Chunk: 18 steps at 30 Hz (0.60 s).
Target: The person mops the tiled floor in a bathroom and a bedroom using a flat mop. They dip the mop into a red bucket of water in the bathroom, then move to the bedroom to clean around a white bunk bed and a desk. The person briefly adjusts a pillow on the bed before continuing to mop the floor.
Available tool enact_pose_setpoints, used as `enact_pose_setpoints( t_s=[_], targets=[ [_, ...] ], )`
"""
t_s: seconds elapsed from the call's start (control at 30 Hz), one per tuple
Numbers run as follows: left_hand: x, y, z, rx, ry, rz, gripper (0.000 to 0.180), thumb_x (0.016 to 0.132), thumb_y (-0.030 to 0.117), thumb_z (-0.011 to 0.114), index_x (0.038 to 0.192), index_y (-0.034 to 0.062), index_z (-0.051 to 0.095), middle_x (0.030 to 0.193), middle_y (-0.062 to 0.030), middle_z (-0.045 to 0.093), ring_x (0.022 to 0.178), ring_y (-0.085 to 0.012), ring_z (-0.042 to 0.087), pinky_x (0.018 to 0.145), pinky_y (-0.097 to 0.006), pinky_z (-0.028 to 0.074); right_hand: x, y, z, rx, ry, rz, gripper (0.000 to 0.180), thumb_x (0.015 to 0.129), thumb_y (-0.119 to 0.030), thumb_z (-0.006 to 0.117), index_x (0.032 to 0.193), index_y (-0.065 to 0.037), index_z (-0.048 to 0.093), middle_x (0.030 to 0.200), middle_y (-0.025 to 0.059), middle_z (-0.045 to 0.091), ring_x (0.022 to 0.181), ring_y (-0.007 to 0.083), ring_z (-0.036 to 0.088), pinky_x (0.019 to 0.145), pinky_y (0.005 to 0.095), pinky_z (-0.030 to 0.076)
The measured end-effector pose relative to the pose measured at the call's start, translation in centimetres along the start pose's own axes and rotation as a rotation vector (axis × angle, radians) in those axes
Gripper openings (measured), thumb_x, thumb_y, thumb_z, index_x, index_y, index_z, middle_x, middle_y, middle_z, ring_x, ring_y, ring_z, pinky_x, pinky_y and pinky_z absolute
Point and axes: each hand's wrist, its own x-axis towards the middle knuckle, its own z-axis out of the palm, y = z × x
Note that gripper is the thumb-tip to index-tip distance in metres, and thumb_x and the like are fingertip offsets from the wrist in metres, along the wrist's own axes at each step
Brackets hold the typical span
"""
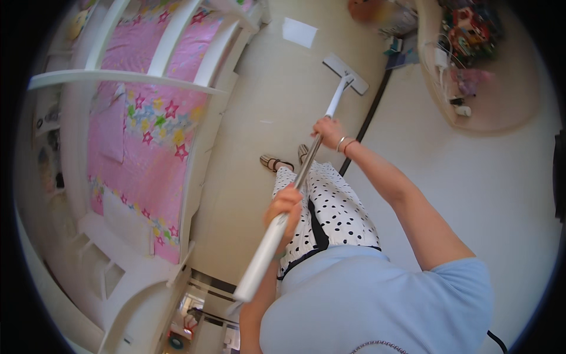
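Both hands grip a long silver-and-white metal mop pole (295, 189). The left hand (285, 207) is wrapped around it just above the white upper section. The right hand (329, 130) is closed lower, toward the flat grey rectangular mop head (346, 74) on the cream floor (265, 118).

Pink star-patterned bed (147, 118), cluttered white desk (501, 112)

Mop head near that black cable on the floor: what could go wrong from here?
The mop head lies beside the black cable; a sideways stroke could snag it and tug the plugs on the shelf. Both the left hand and right hand grip the pole, whose rear end could hit the bed frame.
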Motion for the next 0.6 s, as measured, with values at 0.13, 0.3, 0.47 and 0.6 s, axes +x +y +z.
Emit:
enact_pose_setpoints(
  t_s=[0.13,0.3,0.47,0.6],
  targets=[
    [3.5,-3.2,5.9,0.012,-0.138,0.115,0.02,0.078,-0.01,0.065,0.076,0.0043,0.05,0.084,-0.008,0.061,0.082,-0.0209,0.06,0.099,-0.046,0.044,-1.0,7.5,-0.6,0.087,0.254,0.076,0.014,0.087,-0.03,0.063,0.083,-0.016,0.064,0.093,0.0001,0.06,0.103,0.0195,0.056,0.077,0.0393,0.044],
    [3.6,-2.5,5.8,0.045,-0.214,0.116,0.021,0.076,-0.011,0.064,0.076,0.0044,0.05,0.081,-0.0076,0.061,0.08,-0.0212,0.06,0.097,-0.046,0.045,-2.6,6.9,1.0,0.211,0.432,0.131,0.018,0.086,-0.029,0.064,0.078,-0.013,0.061,0.092,0.0022,0.059,0.1,0.023,0.056,0.071,0.0404,0.048],
    [2.7,3.5,1.9,0.116,-0.285,0.04,0.022,0.075,-0.011,0.064,0.073,0.0053,0.05,0.078,-0.0069,0.061,0.078,-0.0216,0.061,0.094,-0.048,0.047,-4.9,0.0,3.3,0.359,0.553,0.16,0.018,0.085,-0.026,0.065,0.076,-0.012,0.06,0.09,0.0046,0.058,0.101,0.0267,0.055,0.071,0.0413,0.049],
    [4.1,9.3,-0.8,0.188,-0.472,0.015,0.023,0.073,-0.011,0.064,0.071,0.0058,0.048,0.074,-0.0066,0.06,0.075,-0.0226,0.061,0.091,-0.048,0.048,-7.4,-6.2,2.9,0.451,0.587,0.195,0.018,0.084,-0.024,0.065,0.074,-0.011,0.058,0.088,0.0057,0.058,0.097,0.0285,0.054,0.071,0.0412,0.048]
  ],
)
